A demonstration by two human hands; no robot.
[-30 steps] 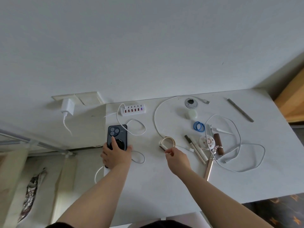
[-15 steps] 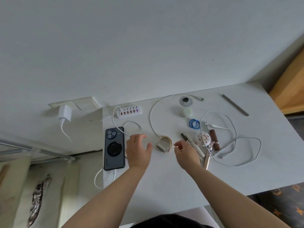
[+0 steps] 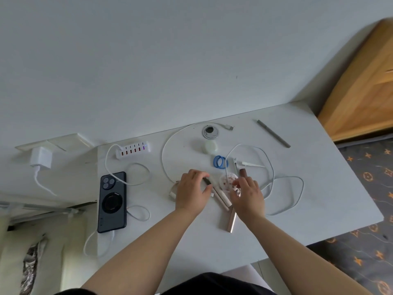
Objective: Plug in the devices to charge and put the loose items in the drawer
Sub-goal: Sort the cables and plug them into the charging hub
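Note:
My left hand [image 3: 192, 191] hovers over the watch band [image 3: 173, 192], its fingertips and thumb around the dark end of a pen [image 3: 207, 180]; whether it grips the pen is unclear. My right hand [image 3: 247, 195] is spread over the loose items, fingertips at a round patterned pouch [image 3: 227, 181]. The dark phone [image 3: 112, 202] lies face down at the left with a white cable in its near end. A white USB hub [image 3: 134, 149] sits behind it. A loose white cable [image 3: 285, 188] loops to the right.
On the white desk [image 3: 319, 209] lie blue hair ties [image 3: 220, 161], a round cap [image 3: 210, 146], a brown tube [image 3: 243, 173], a rose-gold tube [image 3: 231, 221], a white clip [image 3: 253, 164] and a grey stick [image 3: 273, 133]. A wall charger [image 3: 41, 157] hangs at left.
My left hand left the phone and moved right, past the watch band to the pens. My right hand shifted right from the band to the round pouch. The view moved closer.

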